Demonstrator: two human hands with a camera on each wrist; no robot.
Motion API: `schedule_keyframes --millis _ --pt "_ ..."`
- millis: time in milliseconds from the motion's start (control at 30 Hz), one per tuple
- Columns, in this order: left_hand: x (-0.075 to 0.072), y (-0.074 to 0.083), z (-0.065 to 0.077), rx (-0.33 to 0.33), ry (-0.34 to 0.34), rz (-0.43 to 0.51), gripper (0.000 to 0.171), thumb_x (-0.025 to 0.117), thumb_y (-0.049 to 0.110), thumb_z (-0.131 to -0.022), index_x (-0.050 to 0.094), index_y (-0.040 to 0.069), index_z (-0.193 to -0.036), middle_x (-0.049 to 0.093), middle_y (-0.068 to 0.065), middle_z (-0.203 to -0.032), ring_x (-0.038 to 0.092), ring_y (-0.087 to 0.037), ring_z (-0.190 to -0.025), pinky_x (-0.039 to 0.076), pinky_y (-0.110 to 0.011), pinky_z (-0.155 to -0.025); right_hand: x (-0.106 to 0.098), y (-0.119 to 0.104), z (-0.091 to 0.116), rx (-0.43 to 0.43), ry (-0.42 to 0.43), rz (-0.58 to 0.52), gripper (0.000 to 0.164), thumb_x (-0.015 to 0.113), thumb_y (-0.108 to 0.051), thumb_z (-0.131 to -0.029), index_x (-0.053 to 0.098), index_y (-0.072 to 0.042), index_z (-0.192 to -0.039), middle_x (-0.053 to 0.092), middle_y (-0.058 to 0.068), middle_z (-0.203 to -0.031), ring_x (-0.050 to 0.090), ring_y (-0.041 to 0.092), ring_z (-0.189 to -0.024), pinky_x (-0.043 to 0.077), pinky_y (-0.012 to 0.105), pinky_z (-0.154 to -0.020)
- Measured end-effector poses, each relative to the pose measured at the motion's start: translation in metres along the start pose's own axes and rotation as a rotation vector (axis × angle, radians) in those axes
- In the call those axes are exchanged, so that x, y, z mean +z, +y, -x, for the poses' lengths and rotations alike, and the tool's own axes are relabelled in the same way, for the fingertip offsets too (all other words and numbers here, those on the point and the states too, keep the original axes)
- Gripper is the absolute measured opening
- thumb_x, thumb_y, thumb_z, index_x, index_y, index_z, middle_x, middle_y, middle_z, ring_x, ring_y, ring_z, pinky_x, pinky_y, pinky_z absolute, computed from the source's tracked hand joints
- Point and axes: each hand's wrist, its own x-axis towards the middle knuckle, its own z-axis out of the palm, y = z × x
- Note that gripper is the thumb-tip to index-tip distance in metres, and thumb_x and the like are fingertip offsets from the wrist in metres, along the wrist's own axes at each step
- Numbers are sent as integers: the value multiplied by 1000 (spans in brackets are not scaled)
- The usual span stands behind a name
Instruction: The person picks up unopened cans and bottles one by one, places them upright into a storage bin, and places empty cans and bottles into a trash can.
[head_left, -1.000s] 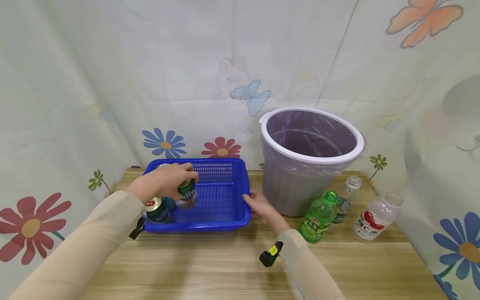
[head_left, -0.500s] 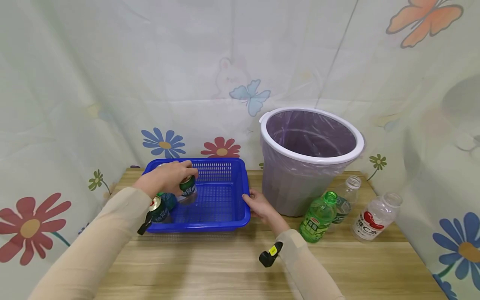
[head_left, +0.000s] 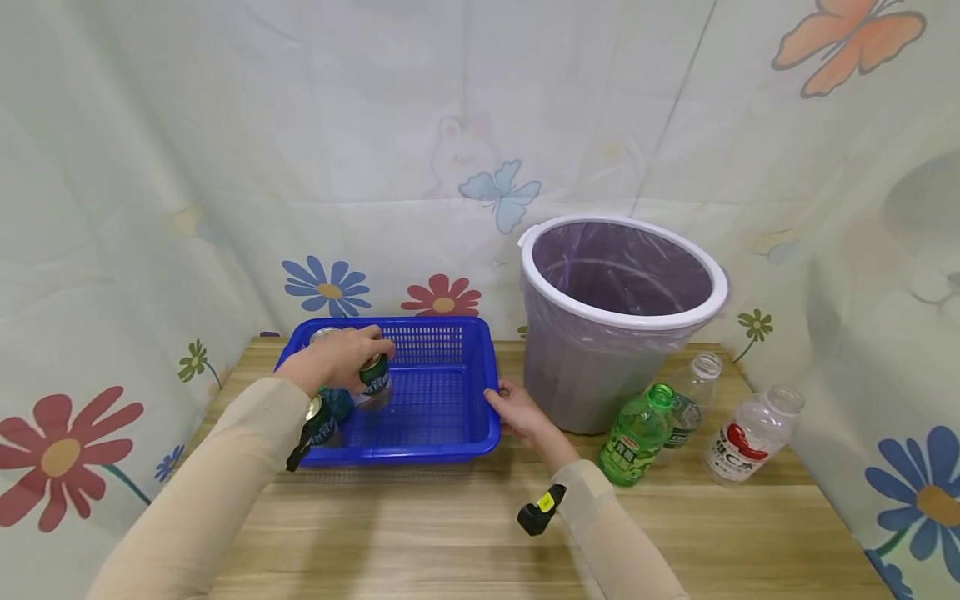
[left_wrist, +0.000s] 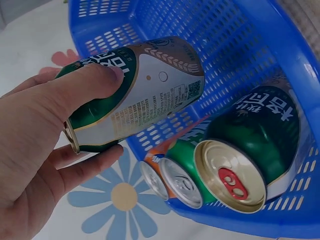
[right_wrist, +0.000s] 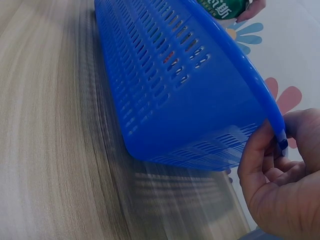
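Grips a can [left_wrist: 160,97] in the curled left hand [head_left: 333,358], over the left part of the basket [head_left: 427,454], near other cans [left_wrist: 260,137]. Pinches the basket's right rim with the right hand [head_left: 519,408]. Has a bin [head_left: 588,375] and bottles [head_left: 636,442] farther right on the worktop [head_left: 420,533].

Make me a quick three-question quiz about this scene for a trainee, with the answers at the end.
1. True or false: the right hand hangs free, touching nothing.
2. What does the left hand hold?
3. Count: in the head view, how many bottles stand on the table?

Key:
1. False; it grips the blue basket's rim.
2. A green-and-white can.
3. Three.
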Motion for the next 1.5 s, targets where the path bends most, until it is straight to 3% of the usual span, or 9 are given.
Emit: schedule_keyframes --millis 167,667,967,1500 --pt "6 -1 -4 -7 -15 24 54 80 16 -70 54 20 -117 50 -8 -109 54 -27 -97 49 -46 -89 0 -1 1 7 11 1 27 44 -15 -96 47 2 -117 58 26 -114 64 33 -92 56 39 -68" --pt "19 -3 -9 -36 -40 47 56 80 16 -71 54 20 -121 49 -10 -116 52 -30 -104 47 -49 -91 -2 -1 2 2 -29 7 34 42 -17 -97 41 4 -124 53 29 -120 60 38 -100 56 41 -72" --pt "27 -4 -16 -72 -74 55 56 79 18 -72 53 21 -122 49 -10 -118 52 -30 -105 46 -50 -92 -1 1 0 8 -14 13 32 43 -16 -97 44 4 -122 56 26 -117 62 34 -97 56 41 -73" --pt "36 -10 -24 -120 -52 76 57 79 17 -71 54 21 -122 48 -12 -120 53 -31 -104 47 -50 -91 -1 1 0 0 -13 3 28 44 -16 -96 45 3 -117 55 27 -117 63 33 -94 56 39 -69"
